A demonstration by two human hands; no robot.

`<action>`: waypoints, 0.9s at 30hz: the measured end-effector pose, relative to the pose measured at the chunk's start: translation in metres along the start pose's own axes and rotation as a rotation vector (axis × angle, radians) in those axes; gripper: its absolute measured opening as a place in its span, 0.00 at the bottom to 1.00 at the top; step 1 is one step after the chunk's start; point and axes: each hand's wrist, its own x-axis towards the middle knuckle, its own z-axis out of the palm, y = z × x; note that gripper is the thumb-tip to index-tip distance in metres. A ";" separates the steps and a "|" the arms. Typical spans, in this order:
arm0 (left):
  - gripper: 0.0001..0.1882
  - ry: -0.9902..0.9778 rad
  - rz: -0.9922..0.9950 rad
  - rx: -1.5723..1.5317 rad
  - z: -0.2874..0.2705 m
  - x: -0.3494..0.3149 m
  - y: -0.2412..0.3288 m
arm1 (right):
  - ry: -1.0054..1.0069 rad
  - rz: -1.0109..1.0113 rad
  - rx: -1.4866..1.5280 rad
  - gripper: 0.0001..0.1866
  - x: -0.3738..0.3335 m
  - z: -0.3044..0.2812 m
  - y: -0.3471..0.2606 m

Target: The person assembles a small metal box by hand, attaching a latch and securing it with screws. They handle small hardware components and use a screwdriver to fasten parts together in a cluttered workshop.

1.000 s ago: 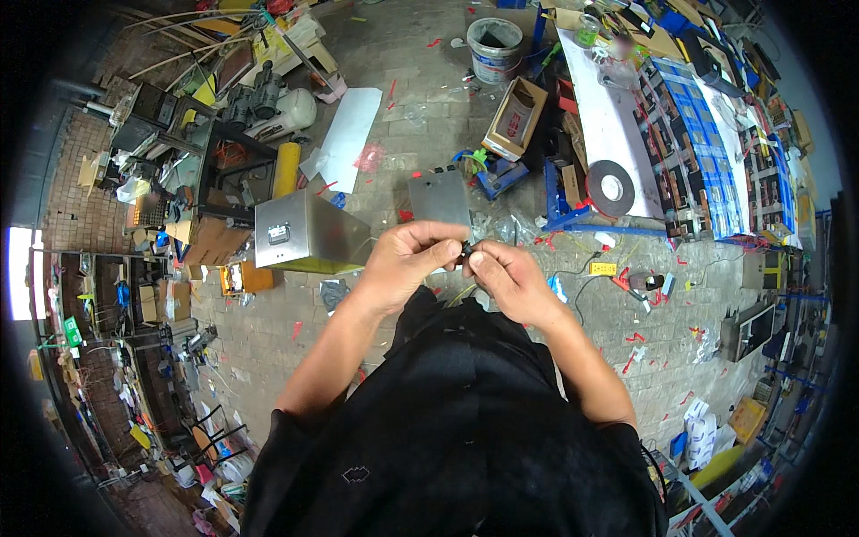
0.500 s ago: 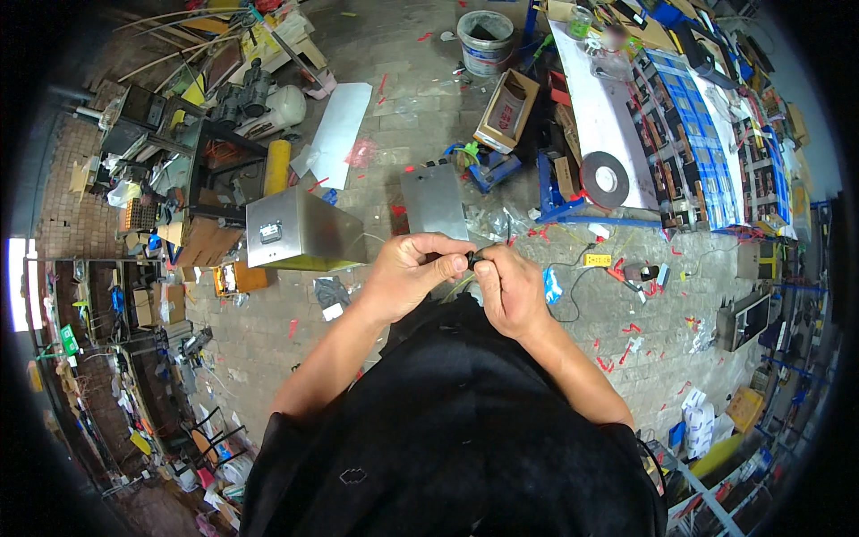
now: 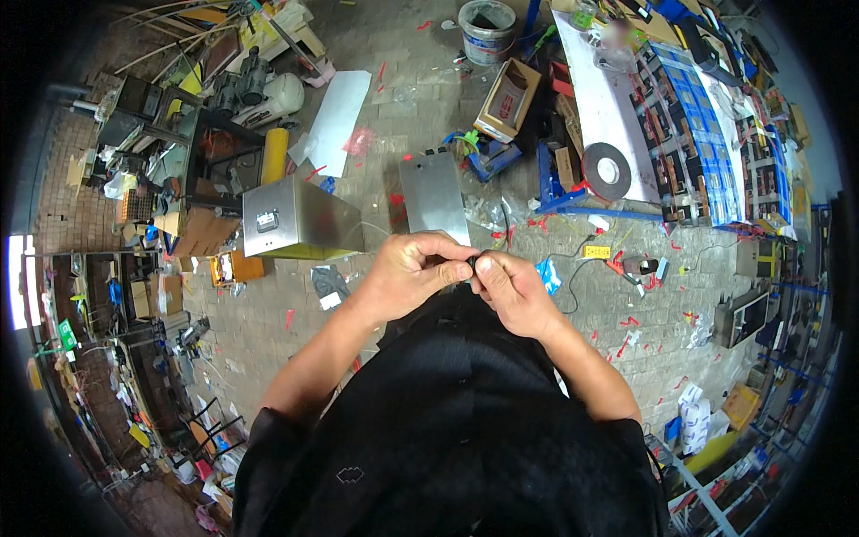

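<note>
Fingertips of both your hands met over one small dark part [image 3: 472, 262], held in front of your chest above the brick floor [image 3: 295, 331]. Your left hand [image 3: 413, 268] was curled nearly closed, thumb and forefinger pinching the part from its side, and your right hand [image 3: 512, 285] pinched it from the other side in the same tight grip, so the two grips touched. What exactly the part was I could not tell, since your fingers hid most of it. Judging by how little effort the pinch showed, it was probably light and stiff, small enough to slip out easily, so a hold with the fingertips close on its ends looked right. Below your hands on the floor stood a shiny metal box [image 3: 300, 219] with a handle, and just beside it lay a flat metal panel [image 3: 433, 195]. Farther off were a black tape roll [image 3: 607, 170], a cardboard box [image 3: 508, 98] and a white bucket [image 3: 486, 27].
</note>
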 end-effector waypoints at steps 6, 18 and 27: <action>0.12 -0.017 0.023 0.210 -0.001 0.001 0.007 | -0.081 0.142 0.084 0.24 0.002 -0.006 -0.004; 0.11 0.118 0.149 0.406 0.006 0.011 0.021 | 0.041 -0.077 -0.043 0.14 0.008 -0.017 0.011; 0.13 0.160 -0.059 0.214 0.002 -0.004 0.019 | 0.180 -0.288 -0.332 0.09 0.004 -0.004 0.015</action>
